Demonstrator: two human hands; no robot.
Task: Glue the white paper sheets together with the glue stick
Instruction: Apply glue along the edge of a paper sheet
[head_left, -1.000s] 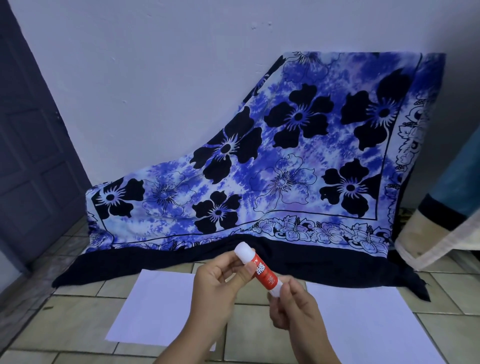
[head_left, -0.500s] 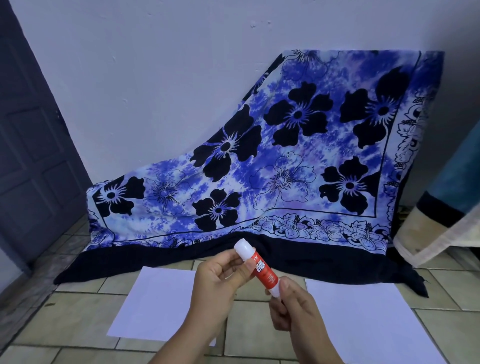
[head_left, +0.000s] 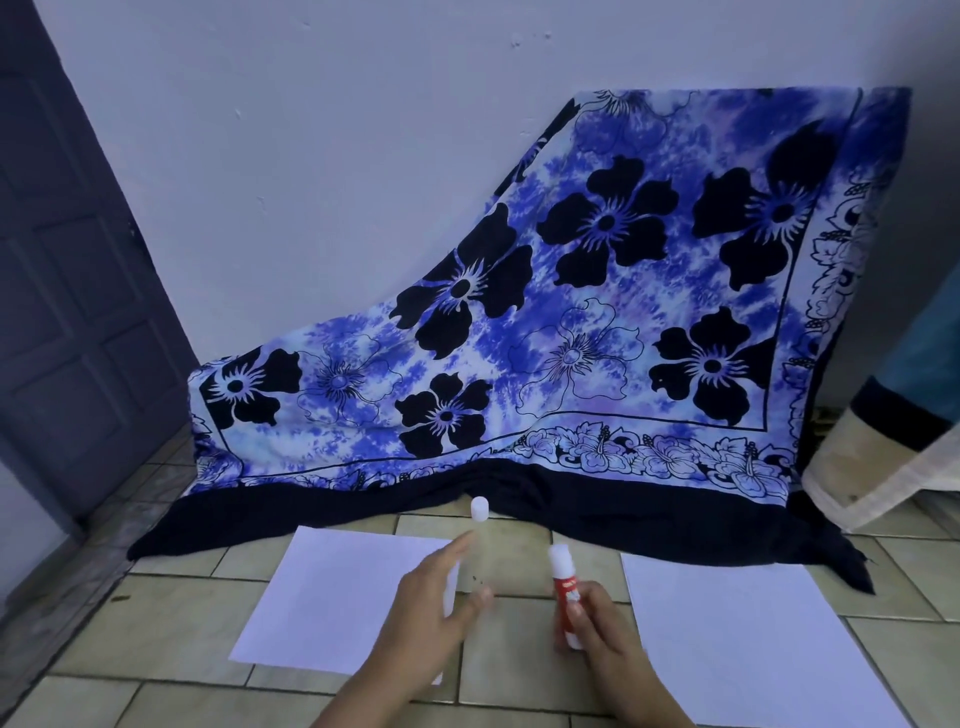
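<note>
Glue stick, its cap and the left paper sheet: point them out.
glue stick (head_left: 562, 584), head view, red label.
cap (head_left: 479, 507), head view, white side.
left paper sheet (head_left: 332, 597), head view, bare middle.

Uncapped glue stick (head_left: 562, 582); white cap (head_left: 479, 507) apart from it.
Stick red-labelled, white tip up, near upright, lower body gripped by right-hand fingers (head_left: 589, 608). Cap stands beyond left-hand fingers (head_left: 460, 548). Left sheet (head_left: 332, 592) flat on floor beneath those fingers; right sheet (head_left: 753, 639) flat, right of gripping fingers.

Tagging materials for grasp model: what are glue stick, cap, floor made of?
Glue stick: likely plastic, smooth tube, glossy red label. Cap: probably plastic, smooth white cylinder. Floor: seemingly ceramic tile, dull beige, grout lines show.
</note>
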